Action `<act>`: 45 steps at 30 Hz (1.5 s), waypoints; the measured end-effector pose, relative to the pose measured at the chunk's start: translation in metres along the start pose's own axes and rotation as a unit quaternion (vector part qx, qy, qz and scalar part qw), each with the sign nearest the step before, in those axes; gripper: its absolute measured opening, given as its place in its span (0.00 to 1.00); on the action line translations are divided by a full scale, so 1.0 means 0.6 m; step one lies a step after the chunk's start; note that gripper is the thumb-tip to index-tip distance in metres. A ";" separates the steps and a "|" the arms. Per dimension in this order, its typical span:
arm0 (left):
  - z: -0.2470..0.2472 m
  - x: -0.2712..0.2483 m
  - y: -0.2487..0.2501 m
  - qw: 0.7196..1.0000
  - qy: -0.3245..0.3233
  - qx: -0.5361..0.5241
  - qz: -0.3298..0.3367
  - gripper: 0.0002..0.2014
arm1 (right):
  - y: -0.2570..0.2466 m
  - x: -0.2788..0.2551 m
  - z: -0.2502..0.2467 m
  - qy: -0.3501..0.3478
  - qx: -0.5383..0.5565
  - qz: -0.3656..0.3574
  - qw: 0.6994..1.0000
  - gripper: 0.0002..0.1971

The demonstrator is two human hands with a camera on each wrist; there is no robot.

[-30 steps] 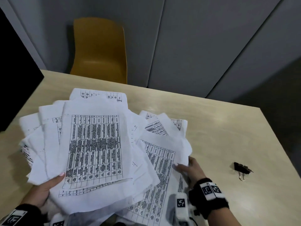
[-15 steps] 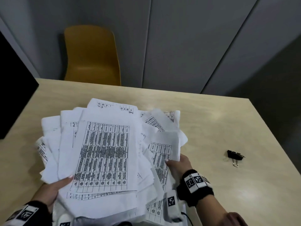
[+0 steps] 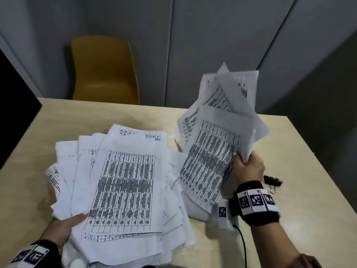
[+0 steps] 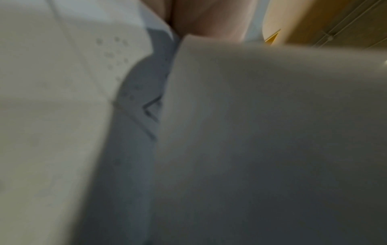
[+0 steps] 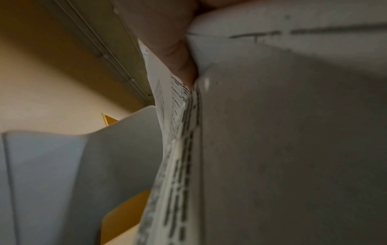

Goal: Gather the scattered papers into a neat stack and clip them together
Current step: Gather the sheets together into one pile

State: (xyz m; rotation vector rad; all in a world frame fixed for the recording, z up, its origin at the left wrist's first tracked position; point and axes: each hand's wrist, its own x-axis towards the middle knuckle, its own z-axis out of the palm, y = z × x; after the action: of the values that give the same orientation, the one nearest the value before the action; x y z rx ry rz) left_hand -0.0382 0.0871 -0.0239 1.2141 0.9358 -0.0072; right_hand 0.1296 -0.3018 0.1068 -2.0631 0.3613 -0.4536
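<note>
Surroundings first. I see a light wooden table point(image 3: 301, 219) with a mustard-yellow chair point(image 3: 105, 71) pushed in at its far side, grey wall panels point(image 3: 212, 45) behind, and a dark screen point(image 3: 13, 111) cutting in at the left edge. A black cable point(image 3: 243, 246) runs across the table by the right forearm. Both wrists carry black bands with printed square markers point(image 3: 255, 200).

The binder clip point(image 3: 272, 181), black with wire handles, lies on the table just past the right wrist, apart from every sheet. Nothing holds it.

Papers: the larger share is a loose fanned pile point(image 3: 123, 190) lying flat on the table in front of me, printed tables face up, edges uneven. A second bundle of sheets point(image 3: 214, 151) is raised off the table on the right, tilted up and splayed, its top corners blurred.

Left hand point(image 3: 61, 231): at the near left corner of the flat pile, thumb on top of the uppermost sheet, the other fingers hidden beneath, so it grasps that corner. The left wrist view is mostly filled with out-of-focus paper point(image 4: 272, 132), with a bit of finger at the top.

Right hand point(image 3: 248, 168): clamped on the right edge of the raised bundle, fingers curled round it. In the right wrist view a finger point(image 5: 167, 38) presses against printed sheets point(image 5: 184, 149).
</note>
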 end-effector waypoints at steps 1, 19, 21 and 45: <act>0.001 -0.002 -0.001 1.000 0.004 -0.001 0.001 0.10 | -0.012 0.004 -0.005 0.018 0.009 -0.026 0.999 0.09; 0.033 -0.025 0.017 0.998 0.020 0.062 0.011 0.08 | -0.029 -0.060 0.081 -0.199 0.164 0.133 0.957 0.14; 0.047 -0.026 0.020 0.997 0.019 0.079 0.014 0.10 | 0.008 -0.072 0.101 -0.250 0.066 0.141 0.956 0.14; 0.159 -0.043 0.036 0.995 -0.039 0.093 -0.014 0.16 | 0.091 -0.083 0.081 -0.205 -0.015 0.265 0.942 0.18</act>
State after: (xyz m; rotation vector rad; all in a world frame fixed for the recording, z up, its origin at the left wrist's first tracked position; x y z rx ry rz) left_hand 0.0135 0.0081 0.0128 1.3628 0.8988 -0.1649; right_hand 0.1035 -0.2713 0.0279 -1.9244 0.6442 0.3053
